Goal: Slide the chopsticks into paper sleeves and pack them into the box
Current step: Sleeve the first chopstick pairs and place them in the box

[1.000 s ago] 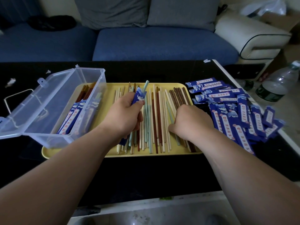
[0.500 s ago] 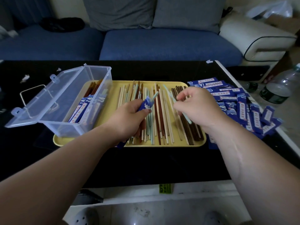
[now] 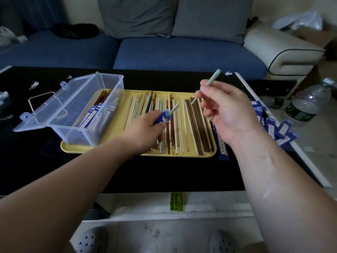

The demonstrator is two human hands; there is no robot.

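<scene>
A yellow tray (image 3: 209, 155) on the black table holds several loose chopsticks (image 3: 193, 125) in cream, brown and pale green. My left hand (image 3: 144, 132) grips a blue paper sleeve (image 3: 162, 117) with one pale green chopstick poking out of its top, low over the tray. My right hand (image 3: 226, 108) is raised above the tray's right side and pinches a second pale green chopstick (image 3: 213, 77), its thick end pointing up and away. A clear plastic box (image 3: 73, 114) with its lid open stands on the tray's left end with sleeved chopsticks inside.
A heap of empty blue sleeves (image 3: 280, 128) lies right of the tray near the table's white edge (image 3: 299, 148). Plastic bottles (image 3: 306, 105) stand on the floor beyond. A blue sofa (image 3: 182, 52) runs behind the table. Paper scraps (image 3: 34, 84) lie at far left.
My right hand picked a pale green chopstick out of the tray and lifted it up and to the right. My left hand kept hold of the sleeve with one chopstick in it.
</scene>
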